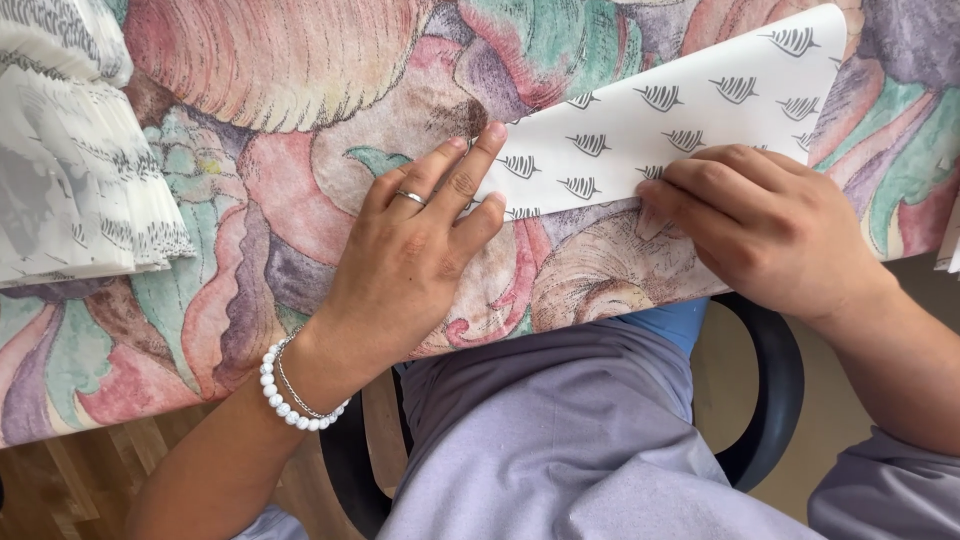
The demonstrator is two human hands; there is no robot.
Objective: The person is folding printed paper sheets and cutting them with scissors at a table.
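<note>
A white paper napkin (pixel 690 120) printed with small dark leaf shapes lies folded on a table covered by a floral cloth (pixel 300 170) in pink, green and purple. My left hand (pixel 420 240), with a ring and a white bead bracelet, lies flat with its fingertips pressing the napkin's left corner. My right hand (pixel 765 225) rests curled on the napkin's lower edge, its fingertips pinching or pressing the fold there. The part of the napkin under my right hand is hidden.
A fanned stack of similar white patterned napkins (pixel 80 170) sits at the left of the table. The table's near edge runs just past my wrists. Below it are my lap in grey cloth, a black chair arm (pixel 775 390) and a wooden floor.
</note>
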